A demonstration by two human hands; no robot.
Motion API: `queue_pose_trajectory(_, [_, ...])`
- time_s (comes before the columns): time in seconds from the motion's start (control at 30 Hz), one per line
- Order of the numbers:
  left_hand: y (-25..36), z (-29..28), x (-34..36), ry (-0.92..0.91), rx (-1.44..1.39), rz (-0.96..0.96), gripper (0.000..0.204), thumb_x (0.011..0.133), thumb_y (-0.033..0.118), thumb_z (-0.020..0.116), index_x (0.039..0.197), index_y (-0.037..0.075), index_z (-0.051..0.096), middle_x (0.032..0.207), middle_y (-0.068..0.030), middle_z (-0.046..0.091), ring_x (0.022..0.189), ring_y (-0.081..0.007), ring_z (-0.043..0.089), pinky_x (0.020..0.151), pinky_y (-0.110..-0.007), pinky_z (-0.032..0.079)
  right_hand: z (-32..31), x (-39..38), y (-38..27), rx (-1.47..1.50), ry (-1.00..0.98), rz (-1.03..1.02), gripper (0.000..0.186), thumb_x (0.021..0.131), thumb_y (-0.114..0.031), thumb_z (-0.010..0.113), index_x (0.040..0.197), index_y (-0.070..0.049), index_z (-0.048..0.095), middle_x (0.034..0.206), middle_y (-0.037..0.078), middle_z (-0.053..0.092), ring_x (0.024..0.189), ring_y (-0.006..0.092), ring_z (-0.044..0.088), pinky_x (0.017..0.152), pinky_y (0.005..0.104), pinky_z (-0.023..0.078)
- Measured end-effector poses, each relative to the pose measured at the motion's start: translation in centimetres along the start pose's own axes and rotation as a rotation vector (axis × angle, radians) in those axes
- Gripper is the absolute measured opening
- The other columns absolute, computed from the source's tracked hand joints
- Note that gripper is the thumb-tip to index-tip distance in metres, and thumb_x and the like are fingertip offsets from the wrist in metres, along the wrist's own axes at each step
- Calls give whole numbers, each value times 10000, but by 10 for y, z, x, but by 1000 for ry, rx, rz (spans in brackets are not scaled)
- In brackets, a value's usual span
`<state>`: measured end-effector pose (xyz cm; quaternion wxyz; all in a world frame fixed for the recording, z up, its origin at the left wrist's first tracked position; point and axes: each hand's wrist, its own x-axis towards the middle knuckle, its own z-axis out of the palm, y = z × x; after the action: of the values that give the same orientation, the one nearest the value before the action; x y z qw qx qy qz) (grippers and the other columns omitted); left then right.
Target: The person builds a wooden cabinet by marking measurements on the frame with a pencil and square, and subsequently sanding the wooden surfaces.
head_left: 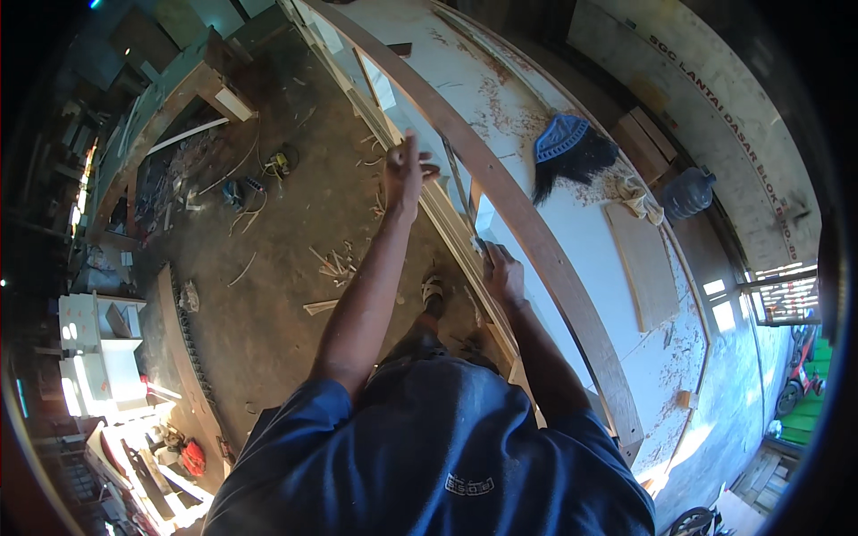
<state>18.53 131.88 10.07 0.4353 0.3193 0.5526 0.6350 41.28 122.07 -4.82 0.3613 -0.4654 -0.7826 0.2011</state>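
My left hand (pixel 409 174) is raised beside the long wooden frame, its fingers apart and nothing visible in them. My right hand (pixel 503 272) is closed at the inner side of the frame, between its brown curved-looking top beam (pixel 500 183) and the pale lower rails (pixel 451 228). A small light edge shows at its fingertips, too small to name. Short cross pieces join the beam and rails, and a white surface shows through the gaps.
Right of the frame, a white sawdust-strewn tabletop (pixel 630 259) bears a blue brush head with black bristles (pixel 572 147), a wooden board (pixel 645 272) and a crumpled cloth (pixel 639 198). A clear water jug (pixel 686 194) stands beyond. Wood offcuts (pixel 335 263) and a yellow power tool (pixel 277 163) lie on the floor.
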Motion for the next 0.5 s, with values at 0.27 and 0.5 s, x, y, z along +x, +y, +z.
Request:
queue_pose_trajectory(0.27, [-181, -44, -19, 6, 279, -550, 472, 967, 468, 660, 879, 5, 677, 815, -114, 672, 637, -173, 620, 621, -397, 550, -63, -26, -63, -42, 12, 7, 341, 883, -23, 600, 1220, 15, 634, 1005, 217, 684, 825, 420, 685, 679, 462, 563])
queue_pose_trajectory(0.5, [-243, -13, 25, 52, 69, -710, 306, 946, 328, 684, 960, 24, 706, 870, -128, 669, 744, -227, 658, 673, -395, 577, -86, -36, -94, -143, -95, 139, 259, 889, -27, 668, 1146, 4, 676, 976, 197, 721, 820, 372, 719, 672, 402, 574])
